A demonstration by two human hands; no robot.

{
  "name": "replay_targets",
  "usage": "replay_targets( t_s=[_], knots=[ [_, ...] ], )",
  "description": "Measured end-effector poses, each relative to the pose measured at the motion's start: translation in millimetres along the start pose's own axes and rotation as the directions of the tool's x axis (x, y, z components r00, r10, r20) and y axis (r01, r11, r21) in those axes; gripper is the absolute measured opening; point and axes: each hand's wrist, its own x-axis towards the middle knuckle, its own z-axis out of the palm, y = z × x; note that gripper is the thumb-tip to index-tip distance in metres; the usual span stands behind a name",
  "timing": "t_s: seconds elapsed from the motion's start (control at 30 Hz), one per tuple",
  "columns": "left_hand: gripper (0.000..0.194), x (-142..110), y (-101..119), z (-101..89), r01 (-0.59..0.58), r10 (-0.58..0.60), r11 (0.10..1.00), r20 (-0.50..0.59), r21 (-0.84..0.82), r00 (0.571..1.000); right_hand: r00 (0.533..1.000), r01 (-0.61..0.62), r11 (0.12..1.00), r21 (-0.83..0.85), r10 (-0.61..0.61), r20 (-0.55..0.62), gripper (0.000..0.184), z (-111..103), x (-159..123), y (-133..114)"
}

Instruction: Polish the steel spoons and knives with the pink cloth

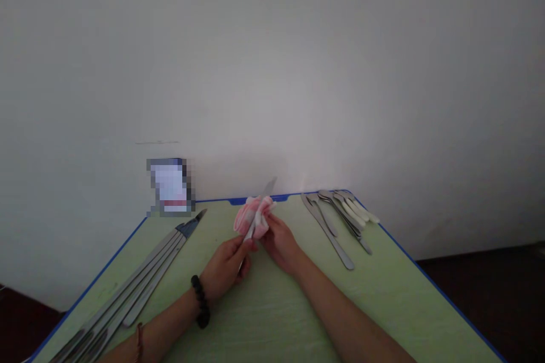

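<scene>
Over the middle of the table, my left hand point(232, 264) is closed around the handle of a metal table knife point(269, 186). The blade points up and away, toward the wall. My right hand point(281, 244) grips a crumpled pink and white cloth point(247, 215), which is folded around the blade. Only the upper end of the blade shows past the cloth. Part of the handle is hidden by my left fingers.
Several long metal knives point(140, 278) lie along the table's left side. At the right back are another table knife point(330, 232), several metal spoons point(344, 218) and white-handled cutlery point(360, 212). A blurred-out device point(172, 184) leans on the wall behind the blue-edged green table point(264, 323).
</scene>
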Motion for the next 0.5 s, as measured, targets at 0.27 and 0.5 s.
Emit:
replay_targets(
  t_s=[0.27,0.5],
  knots=[
    [0.045,-5.7,4.8,2.7,-0.009,-0.003,0.989,0.080,0.148,0.997,0.997,0.038,0.999,-0.003,-0.038,-0.061,0.028,1.1,2.3,-0.2],
    [0.039,-9.2,6.8,1.0,-0.099,0.059,0.978,0.209,0.185,0.976,0.981,0.178,0.983,0.039,-0.174,-0.083,0.031,2.6,7.0,-2.8]
  ],
)
